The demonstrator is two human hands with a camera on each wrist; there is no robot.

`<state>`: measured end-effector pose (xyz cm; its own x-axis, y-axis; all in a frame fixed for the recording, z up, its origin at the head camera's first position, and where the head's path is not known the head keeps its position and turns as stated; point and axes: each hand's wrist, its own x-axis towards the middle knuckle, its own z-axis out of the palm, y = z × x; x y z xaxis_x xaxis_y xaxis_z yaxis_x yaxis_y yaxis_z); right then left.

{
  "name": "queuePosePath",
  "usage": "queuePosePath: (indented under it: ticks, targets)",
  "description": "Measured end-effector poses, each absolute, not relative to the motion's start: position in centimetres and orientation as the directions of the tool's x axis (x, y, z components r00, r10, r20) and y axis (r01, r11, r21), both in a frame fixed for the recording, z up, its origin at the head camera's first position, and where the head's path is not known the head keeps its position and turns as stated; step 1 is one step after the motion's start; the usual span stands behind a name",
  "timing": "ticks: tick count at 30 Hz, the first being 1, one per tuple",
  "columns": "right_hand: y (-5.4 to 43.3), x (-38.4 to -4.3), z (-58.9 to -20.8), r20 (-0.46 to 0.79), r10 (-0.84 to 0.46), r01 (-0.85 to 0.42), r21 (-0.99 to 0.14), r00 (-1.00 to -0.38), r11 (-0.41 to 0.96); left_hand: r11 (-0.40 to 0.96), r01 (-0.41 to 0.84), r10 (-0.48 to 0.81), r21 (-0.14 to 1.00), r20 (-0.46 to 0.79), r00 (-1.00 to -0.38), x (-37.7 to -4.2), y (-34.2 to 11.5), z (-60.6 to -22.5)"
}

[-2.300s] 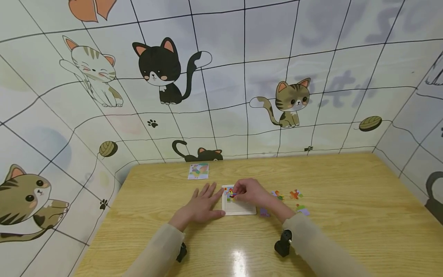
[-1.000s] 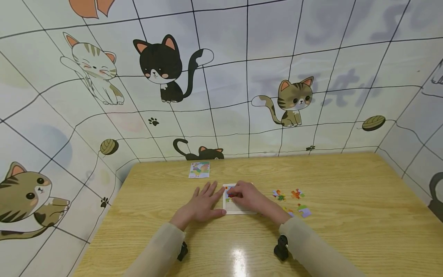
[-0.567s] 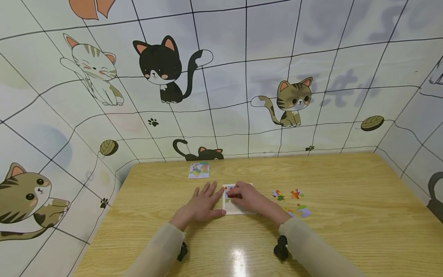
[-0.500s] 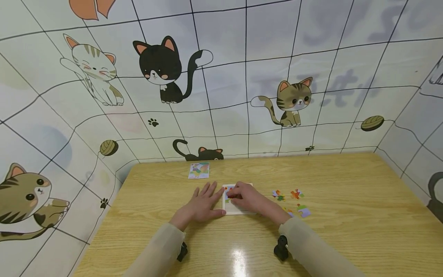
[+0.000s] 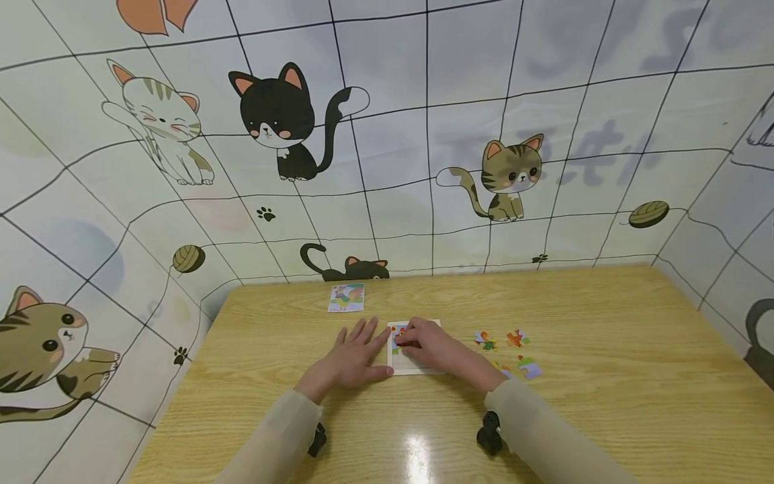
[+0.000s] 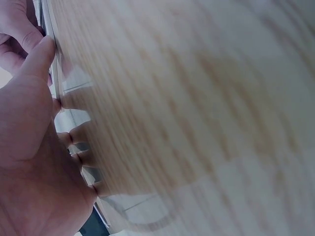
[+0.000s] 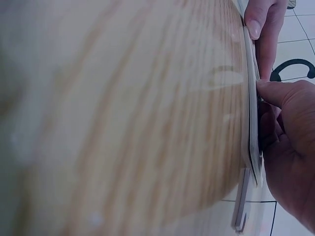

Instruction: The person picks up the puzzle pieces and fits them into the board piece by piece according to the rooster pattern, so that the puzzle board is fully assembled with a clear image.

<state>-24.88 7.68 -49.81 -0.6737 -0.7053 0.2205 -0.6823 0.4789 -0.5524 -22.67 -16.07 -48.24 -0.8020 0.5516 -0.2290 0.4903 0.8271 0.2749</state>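
Observation:
A white puzzle tray (image 5: 414, 370) lies on the table with a few colourful pieces (image 5: 396, 331) in its upper left corner. My left hand (image 5: 353, 358) rests flat with fingers spread, index fingertip and thumb touching the tray's left edge. My right hand (image 5: 431, 343) is over the tray, its curled thumb and fingers pinching a small reddish puzzle piece (image 5: 400, 341) that they mostly cover. In the right wrist view, the right hand (image 7: 293, 132) sits at the tray's edge (image 7: 252, 108). The left wrist view shows the left hand (image 6: 29, 132), thumb against the tray rim.
Several loose puzzle pieces lie right of the tray, among them an orange one (image 5: 517, 338), a green and red one (image 5: 486, 341) and a purple one (image 5: 530, 368). A picture card (image 5: 347, 298) lies at the back left. Behind the table (image 5: 592, 323) stands a cat-patterned wall.
Compared with the oldest frame, my right hand has shifted slightly left and lower over the tray. Its forearm now covers where a purple piece showed. My left hand has stayed put.

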Motion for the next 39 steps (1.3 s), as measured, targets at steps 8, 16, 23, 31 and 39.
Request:
queuePosePath:
  ticks: [8, 16, 23, 31, 39]
  targets:
    - [7.5, -25.1, -49.7, 0.240, -0.708, -0.696, -0.545, -0.664, 0.468, 0.830, 0.486, 0.547, 0.276, -0.229, -0.805, -22.7, -16.1, -48.0]
    - [7.3, -25.1, -49.6, 0.197, -0.726, -0.701, -0.512, -0.659, 0.497, 0.827, 0.483, 0.550, 0.288, -0.231, -0.803, -22.6, -16.2, -48.0]
    - [7.8, -24.9, -49.2, 0.150, -0.654, -0.569, -0.658, -0.741, 0.494, 0.828, 0.482, 0.548, 0.286, -0.230, -0.805, -22.5, -16.2, -48.1]
    - [11.6, -24.7, -48.4, 0.099, -0.476, -0.355, -0.800, -0.874, 0.484, 0.830, 0.475, 0.544, 0.291, -0.238, -0.805, -22.4, -16.1, -48.0]
    - [17.0, -25.1, -48.2, 0.117, -0.412, -0.331, -0.801, -0.904, 0.498, 0.824, 0.484, 0.552, 0.295, -0.227, -0.802, -22.3, -16.0, -47.8]
